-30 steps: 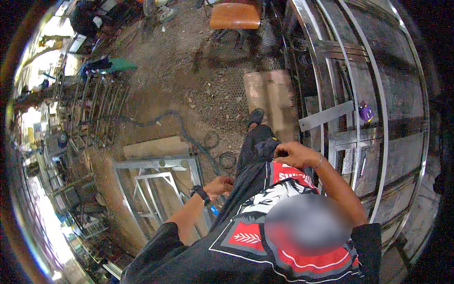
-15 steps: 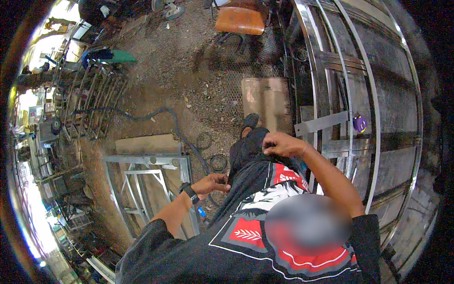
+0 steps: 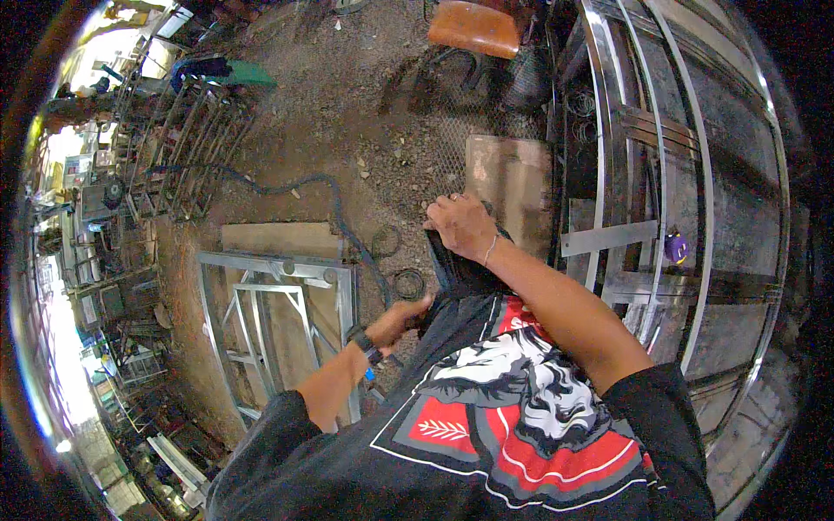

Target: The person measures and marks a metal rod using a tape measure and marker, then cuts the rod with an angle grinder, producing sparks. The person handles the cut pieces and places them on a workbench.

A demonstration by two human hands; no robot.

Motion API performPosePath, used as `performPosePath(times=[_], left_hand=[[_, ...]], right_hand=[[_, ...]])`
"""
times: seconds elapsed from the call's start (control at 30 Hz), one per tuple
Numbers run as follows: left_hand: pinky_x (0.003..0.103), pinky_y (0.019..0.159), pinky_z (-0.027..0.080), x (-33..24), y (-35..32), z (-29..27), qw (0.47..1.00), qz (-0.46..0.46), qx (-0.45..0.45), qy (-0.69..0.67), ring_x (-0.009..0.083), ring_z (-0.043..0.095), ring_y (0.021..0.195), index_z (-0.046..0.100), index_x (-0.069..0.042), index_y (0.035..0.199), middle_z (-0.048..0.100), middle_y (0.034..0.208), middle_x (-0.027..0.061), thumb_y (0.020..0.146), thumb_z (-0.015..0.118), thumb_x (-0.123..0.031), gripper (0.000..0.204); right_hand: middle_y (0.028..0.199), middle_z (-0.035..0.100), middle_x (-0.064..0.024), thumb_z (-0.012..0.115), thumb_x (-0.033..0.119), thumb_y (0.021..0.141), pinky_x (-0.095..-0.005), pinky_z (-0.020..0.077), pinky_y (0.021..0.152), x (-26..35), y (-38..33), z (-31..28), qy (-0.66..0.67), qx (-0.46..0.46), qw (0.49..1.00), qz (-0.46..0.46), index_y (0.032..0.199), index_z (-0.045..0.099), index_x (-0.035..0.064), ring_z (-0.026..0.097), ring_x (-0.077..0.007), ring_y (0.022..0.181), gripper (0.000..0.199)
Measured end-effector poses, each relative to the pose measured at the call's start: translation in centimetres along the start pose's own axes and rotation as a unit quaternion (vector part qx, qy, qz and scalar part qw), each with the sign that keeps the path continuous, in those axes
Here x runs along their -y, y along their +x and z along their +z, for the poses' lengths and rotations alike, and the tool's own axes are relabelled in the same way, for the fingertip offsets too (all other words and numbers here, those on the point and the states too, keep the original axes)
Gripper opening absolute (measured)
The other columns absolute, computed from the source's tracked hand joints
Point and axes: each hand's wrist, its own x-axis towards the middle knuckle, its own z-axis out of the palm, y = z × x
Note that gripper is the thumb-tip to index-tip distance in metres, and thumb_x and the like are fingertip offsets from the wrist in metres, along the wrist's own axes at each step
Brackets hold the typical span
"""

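Note:
Dark trousers (image 3: 469,271) show below the hem of my black printed T-shirt (image 3: 408,473). My right hand (image 3: 460,224) is closed over the dark cloth, fingers curled at its far edge. By the left side of the shirt hem is my left hand (image 3: 401,321), with a black watch (image 3: 365,345) on the wrist. Motion smears its fingers, and I cannot tell whether they hold anything. A small blue object (image 3: 369,374) lies just below that wrist.
Welded metal frames (image 3: 276,265) lie on a board at left. A dark hose (image 3: 337,204) crosses the gravel floor. On the right runs a long metal frame (image 3: 702,191) with a flat bar (image 3: 608,238) and a purple tape measure (image 3: 675,247). An orange chair (image 3: 473,28) stands ahead.
My right hand has moved forward and left over the trousers. My left hand has shifted slightly right and up. The view has turned a little, and the foot is now hidden.

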Motion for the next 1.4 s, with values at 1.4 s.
performPosePath(times=[1.4], left_hand=[[0.039,0.087,0.059,-0.6,3.8,0.9,0.969,-0.164,0.144,-0.119,0.0243,0.069,0.101,0.056,-0.003,0.129,0.068,0.119,0.0131,0.098,0.058,-0.005,0.032]], right_hand=[[0.100,0.074,-0.0139,0.073,0.030,0.086,-0.0381,0.0515,0.078,-0.2,-4.6,-3.2,0.352,0.507,0.781,-0.093,0.110,0.069,-0.0032,0.065,-0.0189,0.086,0.041]])
